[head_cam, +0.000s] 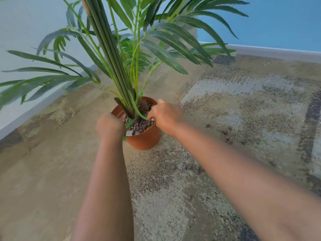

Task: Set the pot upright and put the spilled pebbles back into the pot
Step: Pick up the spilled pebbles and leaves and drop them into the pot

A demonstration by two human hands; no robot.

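The terracotta pot stands upright on the carpet with an artificial palm rising from it. Brown pebbles fill its top. My left hand is closed like a fist against the pot's left rim and looks blurred. My right hand lies over the right rim, fingers curled down inside the pot and thumb up at the far edge. Spilled pebbles lie to the right of the pot, and another cluster of spilled pebbles lies in front of it between my forearms.
A speckled grey and beige carpet covers the floor on the right, with smoother beige floor on the left. A pale wall with a baseboard runs along the left, and a blue wall stands behind. Long fronds spread wide overhead.
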